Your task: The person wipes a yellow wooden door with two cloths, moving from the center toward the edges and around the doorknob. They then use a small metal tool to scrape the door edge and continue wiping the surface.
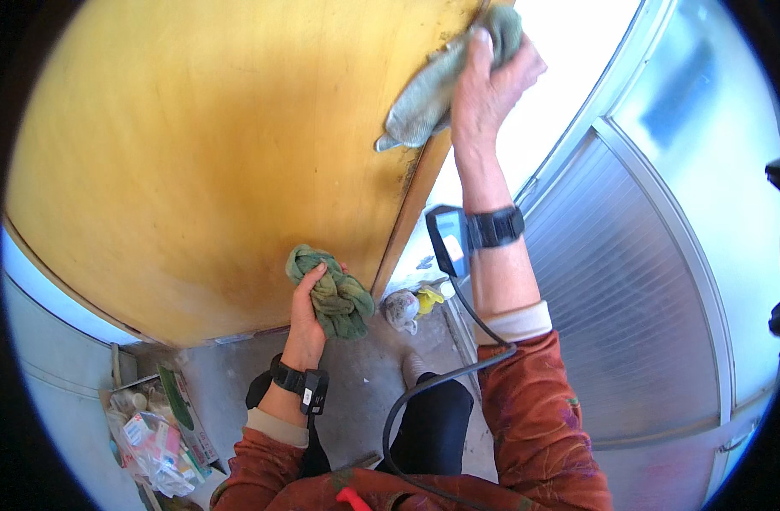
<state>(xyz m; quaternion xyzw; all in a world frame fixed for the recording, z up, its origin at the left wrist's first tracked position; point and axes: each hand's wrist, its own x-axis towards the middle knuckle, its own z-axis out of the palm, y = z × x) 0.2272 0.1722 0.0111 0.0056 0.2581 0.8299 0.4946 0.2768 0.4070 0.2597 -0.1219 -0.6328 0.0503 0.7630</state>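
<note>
My right hand (485, 89) grips a folded grey-green cloth (422, 105) against the edge of a yellow wooden door (223, 160), near its upper right. Dark grime marks the door's edge above and below this cloth. Lower down, my left hand (308, 306) holds a bunched, twisted green cloth (338, 297) in front of the door's lower part. The fingers under the green cloth are mostly hidden. Both wrists carry strapped black devices, and a black cable (422, 389) loops from the right one towards my body.
To the right stands a metal-framed door with ribbed panels (620, 287). A tied plastic bag (401, 310) and a yellow item (428, 299) lie on the floor by the wall. At lower left, a cardboard box (195, 415) holds plastic bags and packages.
</note>
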